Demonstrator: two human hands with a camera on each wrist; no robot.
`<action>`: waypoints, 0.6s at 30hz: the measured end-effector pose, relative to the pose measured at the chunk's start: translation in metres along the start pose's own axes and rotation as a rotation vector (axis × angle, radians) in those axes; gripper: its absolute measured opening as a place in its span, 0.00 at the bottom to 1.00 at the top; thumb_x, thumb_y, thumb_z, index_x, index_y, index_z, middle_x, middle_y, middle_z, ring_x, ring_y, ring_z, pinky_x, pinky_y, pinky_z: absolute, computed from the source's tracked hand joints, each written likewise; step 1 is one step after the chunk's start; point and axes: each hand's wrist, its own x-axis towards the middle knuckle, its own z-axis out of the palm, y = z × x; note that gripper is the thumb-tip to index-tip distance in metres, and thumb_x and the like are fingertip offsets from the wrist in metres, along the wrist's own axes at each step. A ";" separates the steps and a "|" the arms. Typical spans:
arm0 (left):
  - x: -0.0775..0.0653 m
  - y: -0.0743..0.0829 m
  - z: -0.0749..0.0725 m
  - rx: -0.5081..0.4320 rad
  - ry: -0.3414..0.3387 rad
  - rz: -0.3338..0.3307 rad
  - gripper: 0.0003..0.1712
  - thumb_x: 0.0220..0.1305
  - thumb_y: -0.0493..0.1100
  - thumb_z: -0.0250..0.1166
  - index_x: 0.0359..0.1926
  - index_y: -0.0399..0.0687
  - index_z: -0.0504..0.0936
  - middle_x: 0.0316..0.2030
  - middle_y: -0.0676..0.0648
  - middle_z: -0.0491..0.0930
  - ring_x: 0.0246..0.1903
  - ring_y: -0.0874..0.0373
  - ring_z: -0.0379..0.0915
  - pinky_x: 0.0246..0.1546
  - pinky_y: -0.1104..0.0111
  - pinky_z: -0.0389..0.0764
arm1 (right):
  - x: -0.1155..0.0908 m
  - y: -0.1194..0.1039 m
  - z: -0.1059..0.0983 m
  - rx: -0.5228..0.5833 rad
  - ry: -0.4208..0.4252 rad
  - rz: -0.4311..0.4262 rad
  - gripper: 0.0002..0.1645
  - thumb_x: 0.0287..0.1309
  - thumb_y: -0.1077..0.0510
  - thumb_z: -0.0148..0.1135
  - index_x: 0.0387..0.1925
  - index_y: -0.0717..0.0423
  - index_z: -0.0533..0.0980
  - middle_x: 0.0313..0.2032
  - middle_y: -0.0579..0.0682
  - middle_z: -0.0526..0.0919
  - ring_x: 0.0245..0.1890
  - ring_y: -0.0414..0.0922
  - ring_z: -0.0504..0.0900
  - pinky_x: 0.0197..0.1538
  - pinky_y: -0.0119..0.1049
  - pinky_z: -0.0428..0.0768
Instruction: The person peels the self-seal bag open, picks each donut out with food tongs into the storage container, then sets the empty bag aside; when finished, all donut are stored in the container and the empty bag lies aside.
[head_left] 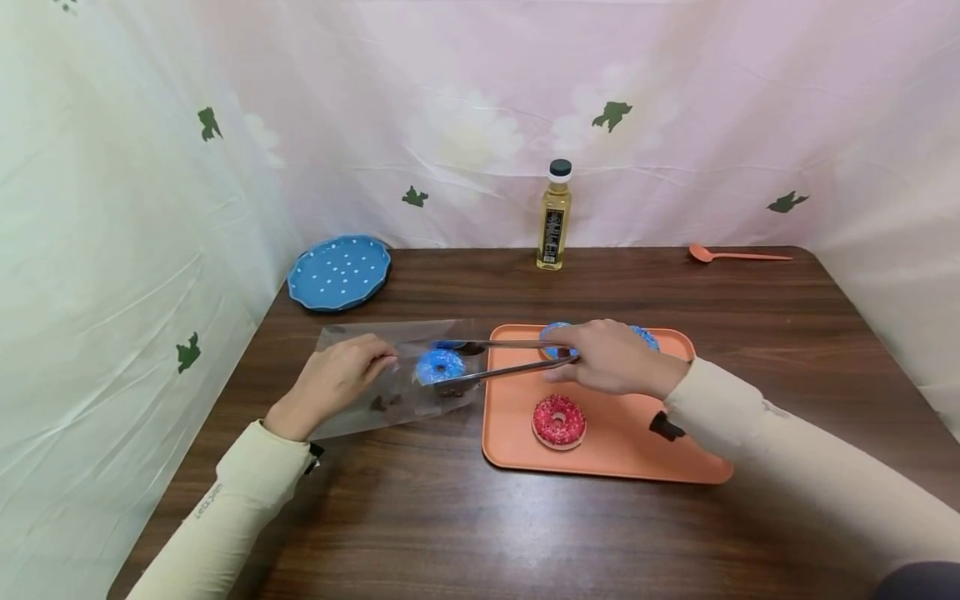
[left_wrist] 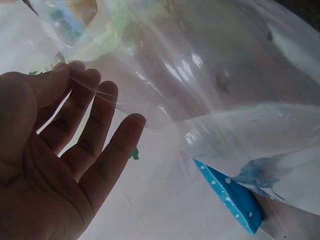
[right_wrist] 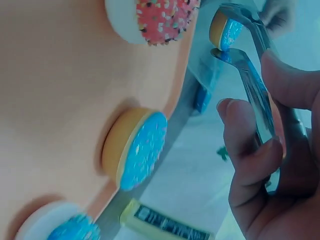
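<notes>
A clear plastic bag (head_left: pixel 408 418) is held at its edge by my left hand (head_left: pixel 333 379), thumb against the fingertips in the left wrist view. My right hand (head_left: pixel 611 358) grips metal tongs (head_left: pixel 517 369) that reach left from above the orange tray (head_left: pixel 517 442). Between the tong tips sits a blue-iced donut (head_left: pixel 429 364) with sprinkles, overlapping the bag in the head view. In the right wrist view the tong ends clasp this donut (right_wrist: pixel 232 36) on both sides. A red-iced donut (head_left: pixel 543 427) and two blue-iced ones (head_left: pixel 645 336) lie on the tray, partly behind my right hand.
A blue dotted plate (head_left: pixel 339 273) stands at the back left. At the back edge is a bottle of yellow liquid (head_left: pixel 552 229) with a black cap. An orange spoon (head_left: pixel 742 256) lies at the back right. Printed cloth hangs around the table (head_left: pixel 420 517).
</notes>
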 end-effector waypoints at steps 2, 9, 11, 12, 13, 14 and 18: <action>0.000 -0.001 0.001 0.004 -0.001 0.003 0.05 0.69 0.43 0.68 0.41 0.47 0.87 0.35 0.52 0.83 0.34 0.58 0.81 0.35 0.57 0.82 | -0.012 0.004 -0.003 -0.006 0.019 0.020 0.28 0.62 0.44 0.70 0.59 0.51 0.80 0.35 0.41 0.84 0.25 0.35 0.76 0.29 0.37 0.75; 0.002 0.000 0.003 0.013 -0.008 0.004 0.05 0.70 0.44 0.67 0.41 0.49 0.87 0.35 0.53 0.83 0.33 0.58 0.81 0.35 0.56 0.82 | -0.059 0.013 -0.013 -0.040 0.076 0.128 0.22 0.60 0.45 0.71 0.51 0.51 0.81 0.31 0.38 0.78 0.24 0.35 0.71 0.28 0.37 0.71; 0.002 0.001 0.003 0.012 -0.015 0.000 0.06 0.70 0.44 0.66 0.41 0.50 0.87 0.35 0.54 0.83 0.33 0.59 0.81 0.34 0.56 0.82 | -0.072 0.014 -0.015 -0.048 0.081 0.165 0.21 0.60 0.45 0.72 0.51 0.49 0.81 0.31 0.37 0.77 0.23 0.35 0.70 0.27 0.36 0.69; 0.002 0.001 0.003 0.012 -0.019 -0.002 0.06 0.70 0.45 0.66 0.41 0.50 0.87 0.35 0.54 0.83 0.33 0.59 0.80 0.34 0.56 0.82 | -0.079 0.015 -0.016 -0.054 0.084 0.180 0.21 0.60 0.45 0.72 0.51 0.49 0.81 0.31 0.36 0.77 0.22 0.35 0.69 0.26 0.36 0.68; 0.003 0.001 0.004 0.010 -0.021 -0.002 0.05 0.70 0.44 0.66 0.41 0.50 0.87 0.35 0.54 0.83 0.33 0.59 0.80 0.34 0.56 0.82 | -0.085 0.016 -0.017 -0.058 0.087 0.198 0.21 0.60 0.44 0.72 0.51 0.48 0.81 0.30 0.36 0.76 0.21 0.35 0.68 0.25 0.36 0.67; 0.003 0.001 0.004 0.010 -0.023 -0.001 0.05 0.70 0.44 0.66 0.41 0.50 0.87 0.35 0.54 0.83 0.33 0.59 0.81 0.34 0.56 0.82 | -0.092 0.017 -0.018 -0.064 0.090 0.215 0.23 0.60 0.44 0.71 0.53 0.48 0.81 0.29 0.35 0.76 0.20 0.35 0.68 0.25 0.36 0.67; 0.001 0.001 0.005 0.008 -0.033 -0.011 0.04 0.70 0.44 0.67 0.41 0.51 0.87 0.35 0.55 0.83 0.33 0.58 0.81 0.33 0.56 0.82 | -0.118 0.021 -0.022 -0.084 0.108 0.282 0.24 0.60 0.40 0.70 0.53 0.47 0.81 0.24 0.34 0.74 0.19 0.36 0.66 0.25 0.35 0.65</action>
